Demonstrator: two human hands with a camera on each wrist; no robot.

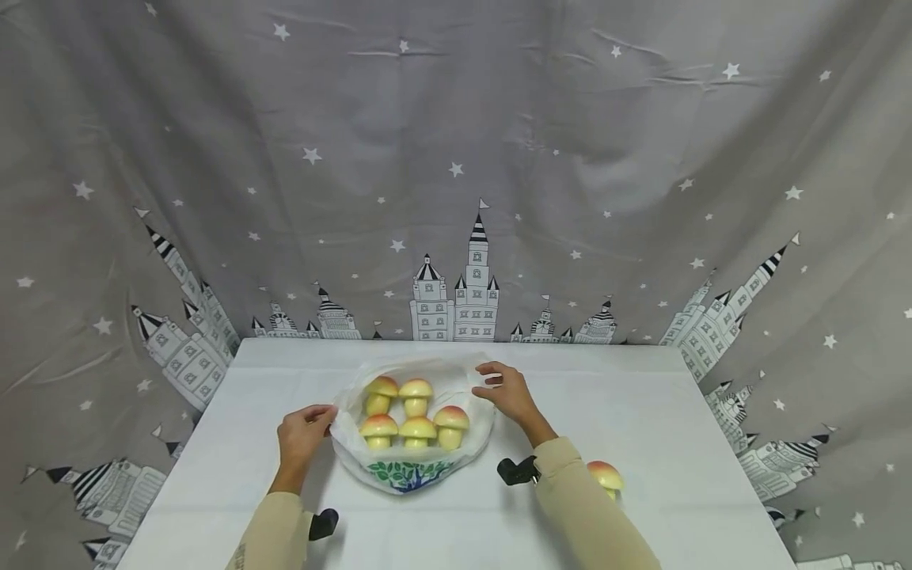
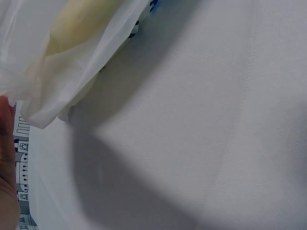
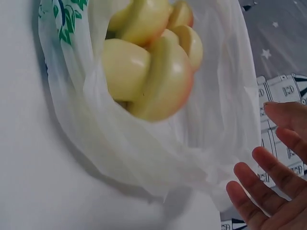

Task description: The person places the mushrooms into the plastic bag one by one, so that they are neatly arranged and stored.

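Observation:
A white plastic bag (image 1: 484,435) with a printed green-and-blue tree lies open-mouthed on the table, holding several yellow toy mushrooms (image 1: 417,430) with reddish caps. At the bag's left edge, my left hand (image 1: 302,435) pinches the thin plastic between thumb and fingers; the left wrist view shows only part of this hand (image 2: 7,158) beside the crumpled edge. My right hand (image 1: 511,396) is at the bag's right edge, its fingers spread and loosely bent. In the right wrist view its fingertips (image 3: 259,154) stand right by the plastic, with nothing gripped.
One more toy mushroom (image 1: 606,476) sits on the white table (image 1: 670,412) to the right, partly behind my right sleeve. Black wrist devices (image 1: 517,472) jut inward from both sleeves. A grey curtain (image 1: 456,119) with stars and castles hangs behind and around the table.

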